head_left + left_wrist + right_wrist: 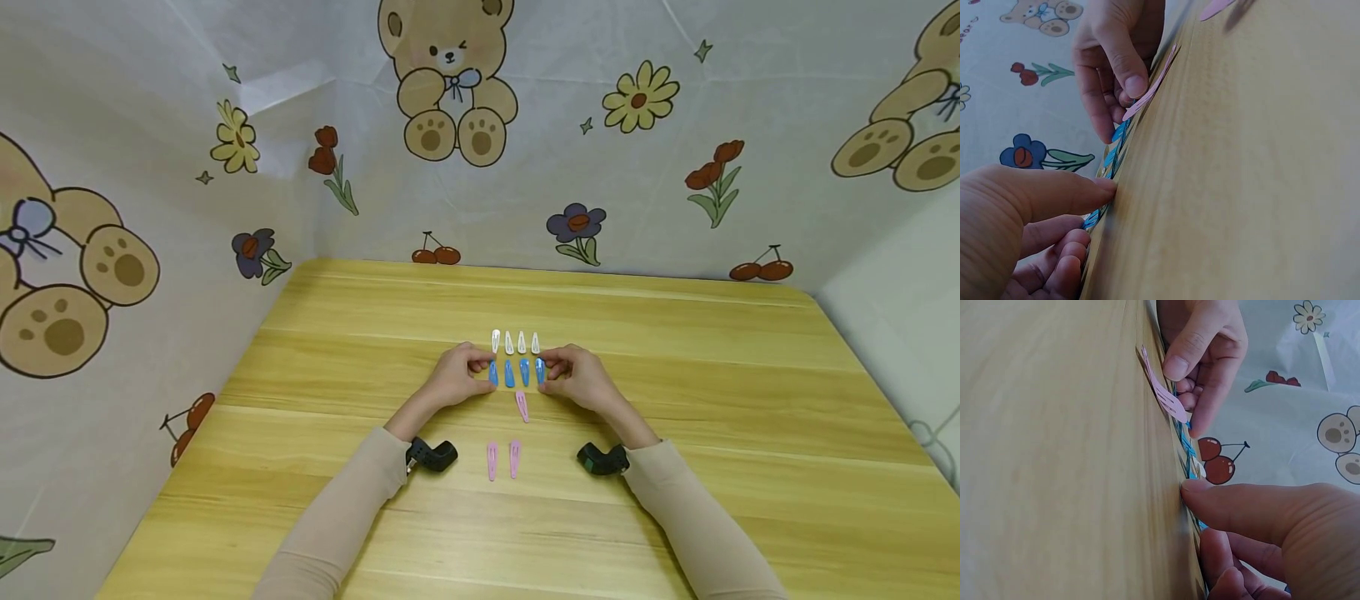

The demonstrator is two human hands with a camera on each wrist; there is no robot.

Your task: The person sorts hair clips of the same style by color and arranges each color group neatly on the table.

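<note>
Several blue snap hair clips lie side by side in a row on the wooden table. My left hand holds the leftmost blue hair clip between thumb and index finger, thumb at its near end. At the other end of the row, my right hand pinches the rightmost blue hair clip the same way. Between the hands sit two more blue clips, one of them a middle blue clip. Just in front of this row lies a pink hair clip, slightly slanted.
Behind the blue row stands a row of several white hair clips. Two further pink clips, a left one and a right one, lie nearer the person. A bear-patterned cloth hangs behind the wooden table.
</note>
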